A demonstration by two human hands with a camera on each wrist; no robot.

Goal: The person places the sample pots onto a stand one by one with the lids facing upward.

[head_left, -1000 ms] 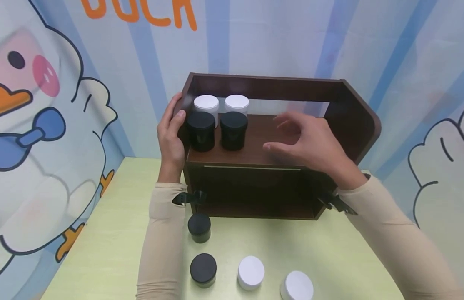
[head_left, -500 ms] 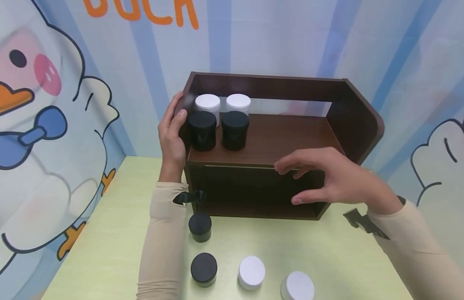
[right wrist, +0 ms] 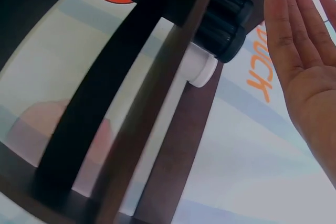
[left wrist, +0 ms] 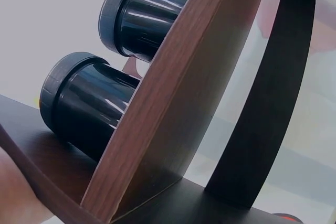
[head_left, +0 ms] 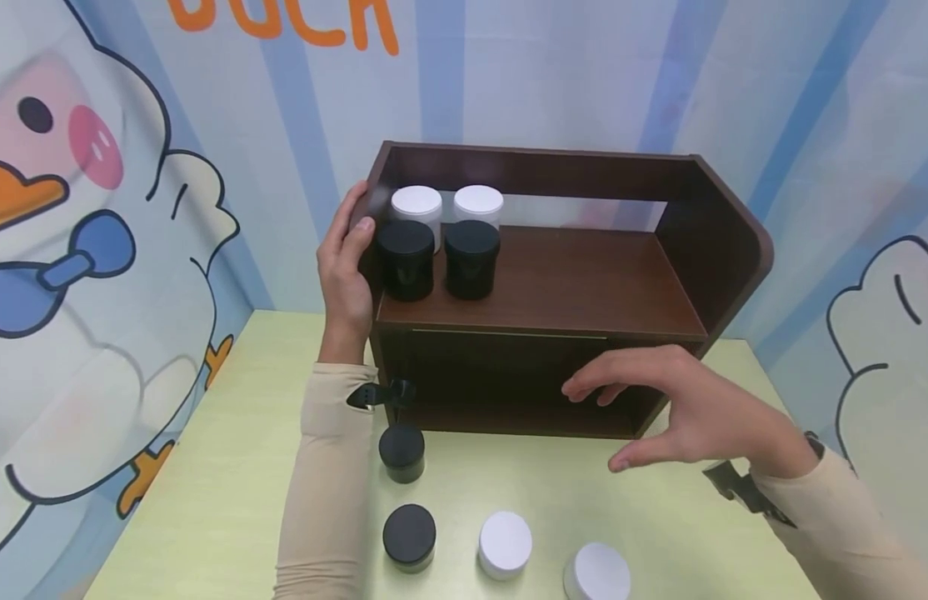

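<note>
My left hand (head_left: pixel 346 271) grips the left side panel of a dark brown two-tier shelf (head_left: pixel 599 271), thumb at its front edge. Just inside that panel, on the upper board, stand two black jars (head_left: pixel 406 262) (head_left: pixel 471 262) in front of two white jars (head_left: pixel 417 200) (head_left: pixel 479 202). In the left wrist view, the black jars (left wrist: pixel 92 103) stand on the board's edge side. My right hand (head_left: pixel 681 404) hangs in the air before the lower tier's right part, fingers and thumb spread apart and holding nothing. In the right wrist view its palm (right wrist: pixel 315 82) shows at the right.
On the pale yellow-green table (head_left: pixel 209 467), a small black jar (head_left: pixel 402 454) stands close before the shelf. Nearer are another black jar (head_left: pixel 409 537) and two white jars (head_left: pixel 505 544) (head_left: pixel 597 572). A duck-printed curtain (head_left: pixel 569 75) hangs behind the shelf.
My right hand has moved back from over the upper board, down and to the right, to in front of the lower tier. The left hand and the jars have stayed in place.
</note>
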